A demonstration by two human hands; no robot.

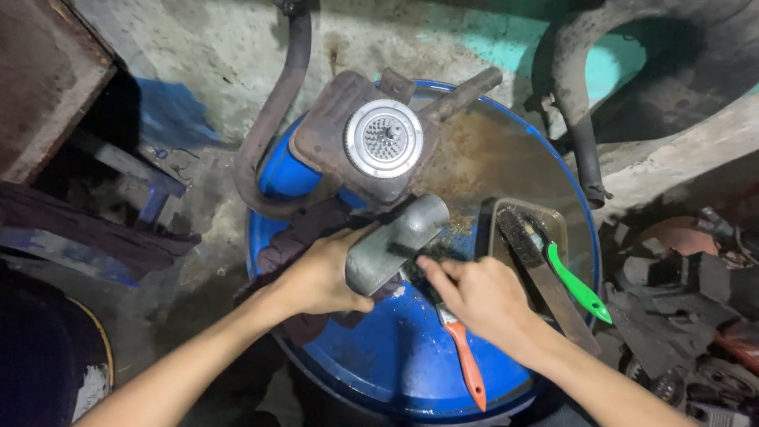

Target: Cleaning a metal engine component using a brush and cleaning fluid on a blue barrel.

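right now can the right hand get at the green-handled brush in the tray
Probably yes. The right hand holds an orange-handled brush against the metal muffler end, and the green-handled brush lies uncovered in the tray just beside it. It would need to free its grip first.
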